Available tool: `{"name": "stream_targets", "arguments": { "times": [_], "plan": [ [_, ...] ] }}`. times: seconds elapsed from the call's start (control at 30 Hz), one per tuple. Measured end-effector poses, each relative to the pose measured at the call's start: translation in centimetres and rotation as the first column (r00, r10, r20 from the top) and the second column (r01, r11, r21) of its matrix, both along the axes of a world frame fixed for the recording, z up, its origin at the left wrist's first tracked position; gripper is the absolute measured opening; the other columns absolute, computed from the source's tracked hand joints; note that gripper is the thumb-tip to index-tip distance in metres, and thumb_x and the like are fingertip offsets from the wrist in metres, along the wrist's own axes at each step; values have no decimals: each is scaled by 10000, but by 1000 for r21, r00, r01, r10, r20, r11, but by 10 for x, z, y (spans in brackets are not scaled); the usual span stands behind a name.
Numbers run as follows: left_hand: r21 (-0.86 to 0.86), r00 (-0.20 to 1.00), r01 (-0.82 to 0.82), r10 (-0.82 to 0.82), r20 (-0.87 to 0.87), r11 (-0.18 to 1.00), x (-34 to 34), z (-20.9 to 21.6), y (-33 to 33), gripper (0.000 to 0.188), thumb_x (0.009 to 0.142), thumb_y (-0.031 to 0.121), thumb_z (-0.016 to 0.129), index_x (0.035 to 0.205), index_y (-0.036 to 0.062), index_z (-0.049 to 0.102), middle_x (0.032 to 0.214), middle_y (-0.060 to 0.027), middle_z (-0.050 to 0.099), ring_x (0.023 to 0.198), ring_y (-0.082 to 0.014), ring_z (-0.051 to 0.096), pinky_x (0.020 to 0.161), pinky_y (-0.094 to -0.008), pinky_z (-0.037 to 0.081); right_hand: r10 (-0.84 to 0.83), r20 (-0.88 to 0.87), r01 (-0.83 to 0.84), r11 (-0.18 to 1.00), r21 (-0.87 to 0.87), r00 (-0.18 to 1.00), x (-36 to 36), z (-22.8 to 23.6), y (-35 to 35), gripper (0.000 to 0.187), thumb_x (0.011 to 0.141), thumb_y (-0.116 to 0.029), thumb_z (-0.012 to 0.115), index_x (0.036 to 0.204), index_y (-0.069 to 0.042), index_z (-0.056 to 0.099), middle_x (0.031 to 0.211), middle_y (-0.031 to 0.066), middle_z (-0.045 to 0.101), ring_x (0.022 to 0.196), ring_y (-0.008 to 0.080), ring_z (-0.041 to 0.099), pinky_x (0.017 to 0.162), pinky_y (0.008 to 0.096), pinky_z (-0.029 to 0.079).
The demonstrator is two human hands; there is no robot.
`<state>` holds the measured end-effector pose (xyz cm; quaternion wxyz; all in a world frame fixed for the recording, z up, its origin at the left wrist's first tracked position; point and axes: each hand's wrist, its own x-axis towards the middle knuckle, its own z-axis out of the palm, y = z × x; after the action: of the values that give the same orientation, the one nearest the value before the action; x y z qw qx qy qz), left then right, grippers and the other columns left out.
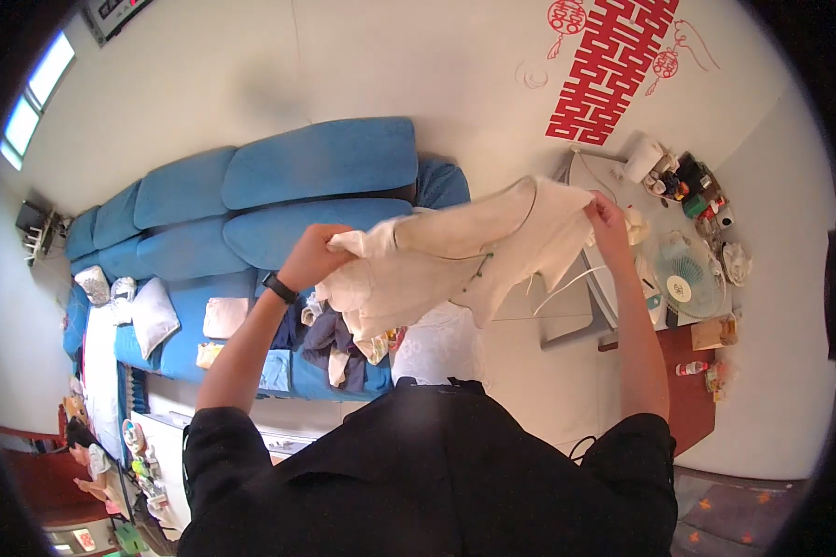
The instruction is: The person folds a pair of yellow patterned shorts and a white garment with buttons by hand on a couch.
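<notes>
A cream short-sleeved top [437,269] with a dark-edged neckline and small green fastenings is stretched out in the air before me. My left hand [316,255], with a black watch at the wrist, pinches one upper corner of it. At the other end my right hand [607,223] grips the opposite upper corner, its fingers closed on the cloth. A thin pale tie dangles from the right part of the top. Below and behind it, loose dark clothes [323,339] and a folded light-blue cloth [276,369] lie on the blue sofa [320,167].
A white lacy cover [441,343] shows beneath the top. To the right, a table [590,176] carries a fan [680,283] and many small items. Pillows [155,317] rest at the sofa's left; a white low table [163,432] stands at the lower left.
</notes>
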<state>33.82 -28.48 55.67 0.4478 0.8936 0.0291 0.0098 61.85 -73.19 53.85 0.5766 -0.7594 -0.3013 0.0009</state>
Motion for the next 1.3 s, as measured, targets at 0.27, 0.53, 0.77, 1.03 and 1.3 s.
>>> {"name": "stream_targets", "arguments": {
  "times": [0.27,0.53,0.77,1.03,1.3],
  "plan": [
    [-39,996,31,-27,80,999,-6,37,12,145,856,66,747,977,-5,710,868,37,692,841,-42,601,748,-221,502,61,44,-62,998,16,997,-5,6,1,164,1000,-78,463,1015,-27,618,843,-40,560,797,47,497,729,207,403],
    [-32,938,-132,136,318,991,-6,34,34,295,1019,246,619,1023,-40,692,837,50,652,781,-40,539,698,-220,466,30,121,-8,984,-177,992,-19,21,28,261,972,-288,649,952,-28,664,823,-39,598,747,51,508,686,211,432],
    [-207,934,-194,245,260,959,6,32,17,285,1017,248,623,976,-24,697,863,38,641,819,-49,530,729,-230,451,-125,80,119,990,74,989,-12,15,33,216,1046,-201,531,958,-24,619,759,-46,485,719,48,427,645,224,388],
    [-127,815,-297,321,482,946,10,37,23,165,976,160,634,939,-1,647,786,26,598,756,-47,508,668,-236,445,12,127,-10,1000,-19,992,-34,15,39,156,1000,-195,605,993,-39,610,736,-13,495,679,68,429,596,258,382],
    [-173,817,-263,315,483,949,17,22,20,112,943,105,651,867,31,614,732,24,578,669,-26,448,557,-204,361,1,-58,6,993,117,998,-29,14,46,185,953,-128,572,794,-79,491,738,-87,421,705,27,378,613,221,316]
  ]
}}
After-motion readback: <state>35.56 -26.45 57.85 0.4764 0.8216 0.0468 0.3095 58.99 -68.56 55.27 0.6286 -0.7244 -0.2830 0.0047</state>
